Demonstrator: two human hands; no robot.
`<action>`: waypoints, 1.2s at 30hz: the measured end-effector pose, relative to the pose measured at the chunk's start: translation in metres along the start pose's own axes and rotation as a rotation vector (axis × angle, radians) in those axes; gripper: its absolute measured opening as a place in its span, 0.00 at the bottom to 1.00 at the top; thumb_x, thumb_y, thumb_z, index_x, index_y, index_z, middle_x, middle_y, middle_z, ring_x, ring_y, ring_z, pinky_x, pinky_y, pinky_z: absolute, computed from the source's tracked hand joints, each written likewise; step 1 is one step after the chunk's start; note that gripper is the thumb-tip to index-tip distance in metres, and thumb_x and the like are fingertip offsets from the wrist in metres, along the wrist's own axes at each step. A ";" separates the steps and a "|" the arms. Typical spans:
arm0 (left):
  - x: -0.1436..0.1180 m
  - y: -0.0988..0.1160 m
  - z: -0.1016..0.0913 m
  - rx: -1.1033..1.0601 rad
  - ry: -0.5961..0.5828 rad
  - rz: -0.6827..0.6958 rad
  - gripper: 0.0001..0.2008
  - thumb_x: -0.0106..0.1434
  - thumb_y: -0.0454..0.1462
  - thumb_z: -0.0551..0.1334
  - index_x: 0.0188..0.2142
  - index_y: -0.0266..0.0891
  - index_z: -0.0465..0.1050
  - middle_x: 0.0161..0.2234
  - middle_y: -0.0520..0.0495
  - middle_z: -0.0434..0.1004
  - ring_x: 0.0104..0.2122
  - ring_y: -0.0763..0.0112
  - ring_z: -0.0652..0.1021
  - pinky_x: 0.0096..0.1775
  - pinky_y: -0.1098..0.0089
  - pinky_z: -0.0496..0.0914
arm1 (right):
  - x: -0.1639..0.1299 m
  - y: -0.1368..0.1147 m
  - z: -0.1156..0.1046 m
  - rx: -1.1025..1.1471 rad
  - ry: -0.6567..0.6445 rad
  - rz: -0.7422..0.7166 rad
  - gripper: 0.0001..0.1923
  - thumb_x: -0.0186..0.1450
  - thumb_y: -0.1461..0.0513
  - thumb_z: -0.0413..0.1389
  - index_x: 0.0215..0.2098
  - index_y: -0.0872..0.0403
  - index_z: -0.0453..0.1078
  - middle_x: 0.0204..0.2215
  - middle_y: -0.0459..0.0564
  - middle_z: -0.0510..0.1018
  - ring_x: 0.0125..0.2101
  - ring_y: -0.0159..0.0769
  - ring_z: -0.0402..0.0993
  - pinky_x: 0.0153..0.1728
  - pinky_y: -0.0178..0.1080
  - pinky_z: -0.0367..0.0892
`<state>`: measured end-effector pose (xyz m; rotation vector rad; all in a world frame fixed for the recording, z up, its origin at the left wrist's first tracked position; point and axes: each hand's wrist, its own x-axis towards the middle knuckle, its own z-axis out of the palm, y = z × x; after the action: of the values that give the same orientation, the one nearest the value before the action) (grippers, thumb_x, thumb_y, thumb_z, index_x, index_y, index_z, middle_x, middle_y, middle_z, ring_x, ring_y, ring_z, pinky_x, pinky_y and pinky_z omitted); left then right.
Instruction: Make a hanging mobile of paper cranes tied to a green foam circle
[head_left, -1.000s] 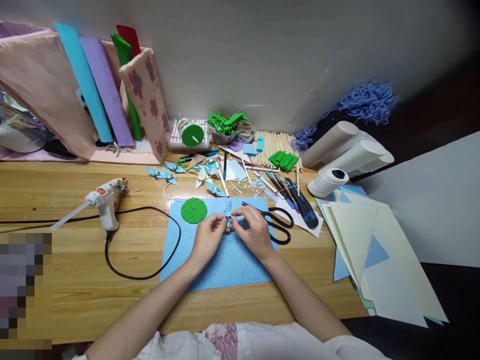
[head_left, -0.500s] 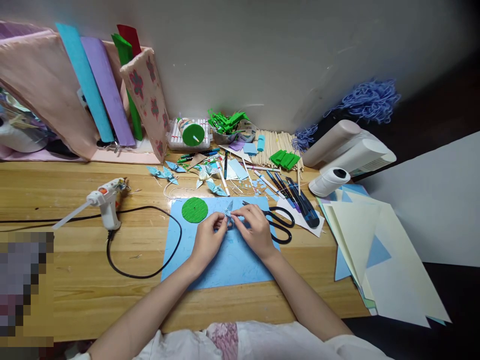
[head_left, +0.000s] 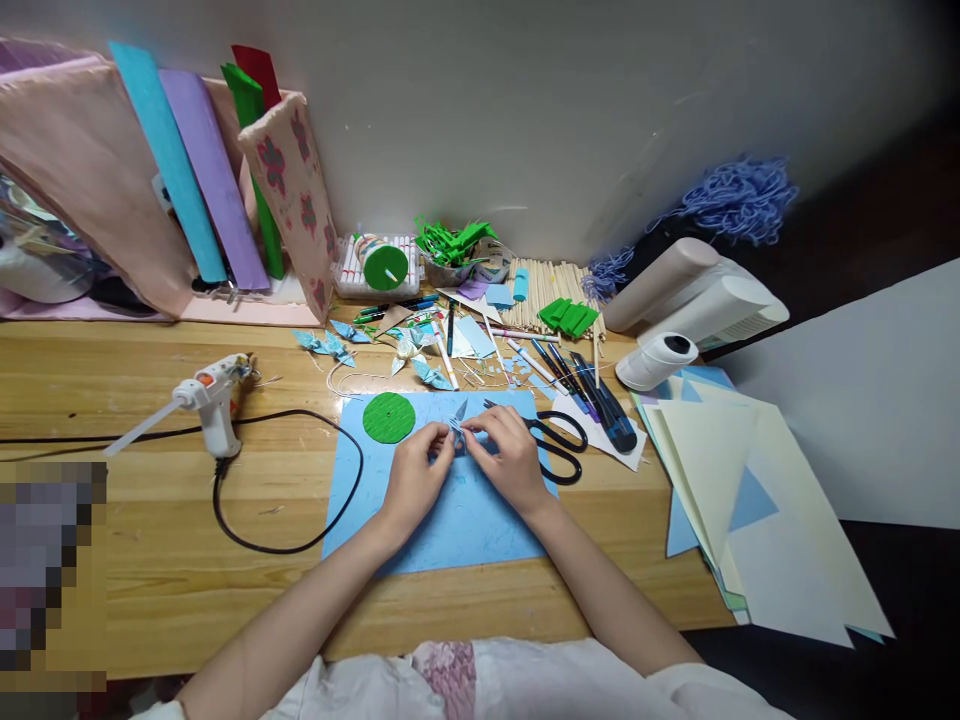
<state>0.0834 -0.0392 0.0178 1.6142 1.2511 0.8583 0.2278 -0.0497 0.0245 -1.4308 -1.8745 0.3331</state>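
Your left hand [head_left: 421, 465] and right hand [head_left: 510, 455] stay put versus a second ago; the change is in the folded blue paper [head_left: 460, 410], whose pointed tip now leans further toward your right and looks narrower. Reads as a small fingertip adjustment, piece not moved elsewhere, shaping probably unfinished. You pinch it from both sides, left thumb and fingers gripping, right thumb and fingertips meeting it, just over the far edge of the blue sheet [head_left: 450, 530] on the worktop [head_left: 225, 610]. The green disc [head_left: 388, 418] lies by that sheet's far left corner; the scissors [head_left: 538, 430] straddle its right edge, handles toward the worktop. Hard to make out: your fingers cover the paper's lower half, so you can't read its folds (blue on blue doesn't help), and your right hand hides part of the scissor blades. The glue gun [head_left: 216, 405] shows whole near the worktop's left end, but its cord runs out of view; pixelation masks the worktop's near left corner.
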 end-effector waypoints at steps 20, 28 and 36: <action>0.001 -0.001 0.001 -0.144 -0.016 -0.084 0.09 0.60 0.39 0.55 0.30 0.37 0.70 0.26 0.50 0.75 0.27 0.73 0.74 0.31 0.75 0.66 | 0.002 0.003 0.000 0.052 -0.044 0.055 0.04 0.62 0.65 0.52 0.33 0.53 0.69 0.29 0.48 0.73 0.34 0.37 0.66 0.36 0.39 0.63; 0.002 -0.001 0.002 -0.138 -0.026 -0.092 0.10 0.60 0.40 0.56 0.28 0.37 0.70 0.25 0.50 0.75 0.26 0.73 0.74 0.30 0.75 0.66 | 0.002 0.003 0.000 0.031 -0.063 0.056 0.04 0.62 0.65 0.52 0.33 0.52 0.69 0.29 0.48 0.72 0.34 0.37 0.66 0.37 0.39 0.63; 0.007 0.006 -0.011 -0.051 -0.023 -0.114 0.10 0.62 0.41 0.53 0.29 0.38 0.66 0.24 0.52 0.72 0.25 0.73 0.72 0.29 0.74 0.63 | 0.000 0.005 -0.012 0.227 0.077 0.051 0.04 0.64 0.63 0.50 0.38 0.53 0.64 0.34 0.50 0.71 0.35 0.36 0.67 0.36 0.39 0.66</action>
<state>0.0768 -0.0303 0.0272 1.4940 1.2824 0.7924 0.2390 -0.0504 0.0300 -1.3203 -1.6819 0.4922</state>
